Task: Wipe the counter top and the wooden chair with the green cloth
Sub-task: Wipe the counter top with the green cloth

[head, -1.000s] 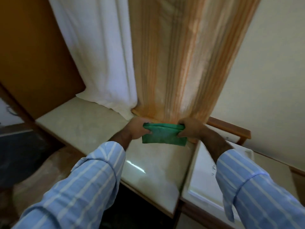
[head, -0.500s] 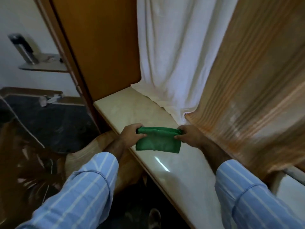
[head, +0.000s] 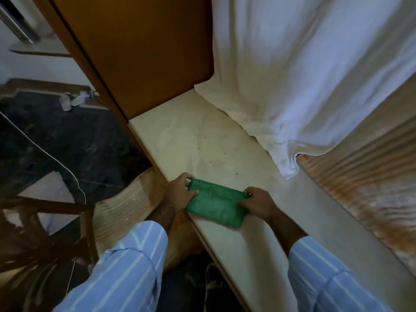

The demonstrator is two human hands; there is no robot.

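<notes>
Sleeves come first, two of them, pale blue with white stripes, one on each forearm. Two hands meet on one green cloth (head: 215, 207): the left hand (head: 179, 194) pinches its left end, thumb on top and fingers curled under the edge, and the right hand (head: 258, 203) grips its right end the same way. The cloth is folded into a flat oblong and lies at the front edge of the counter top (head: 202, 140), its near corner just over the lip.

That counter is a single pale, glossy stone slab running away to the far left, with a handful of small dark specks scattered on it beyond the cloth. Left of the slab and lower down sits one wooden chair (head: 56, 221), its dark frame blurred, beside a light ribbed wooden surface. One thin white cable (head: 51, 157) crosses the dark floor.

Further back, one white curtain (head: 304, 75) drapes onto the slab's rear, and one orange-striped curtain (head: 369, 176) overlaps its right side. A brown wooden panel (head: 135, 52) closes the far end.
</notes>
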